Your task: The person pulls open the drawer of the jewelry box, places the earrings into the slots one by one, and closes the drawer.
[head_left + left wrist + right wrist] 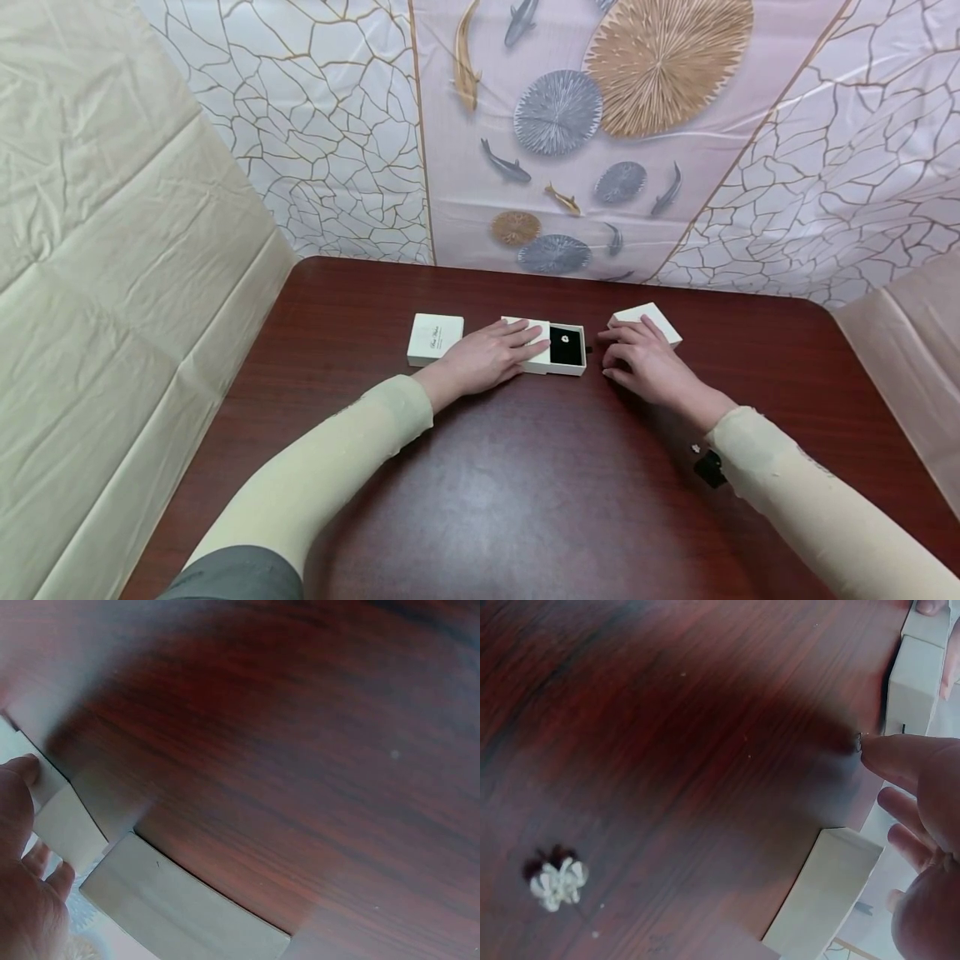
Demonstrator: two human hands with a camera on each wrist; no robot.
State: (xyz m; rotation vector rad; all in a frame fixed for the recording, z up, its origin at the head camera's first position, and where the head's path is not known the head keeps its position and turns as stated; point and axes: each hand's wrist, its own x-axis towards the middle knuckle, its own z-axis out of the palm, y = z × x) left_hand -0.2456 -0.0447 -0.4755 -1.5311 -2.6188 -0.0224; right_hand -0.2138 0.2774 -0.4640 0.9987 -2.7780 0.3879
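A small white slide-out box (536,364) has its drawer (584,371) pulled out to the right, showing a black insert with a small flower-shaped piece (565,339) on it. My left hand (483,354) lies across the box's sleeve and grips it, thumb on the near side in the left wrist view. Right of the drawer, my right hand (645,362) is low over the table with loosely bent fingers. One fingertip meets a tiny shiny item (858,741) on the table in the right wrist view. A second white box (651,313) sits just beyond that hand.
A closed white box (436,335) with dark lettering stands to the left. A silvery flower-shaped jewellery piece (559,883) lies on the dark red wooden table (480,500) near the right wrist. A patterned cloth (360,150) hangs behind the table.
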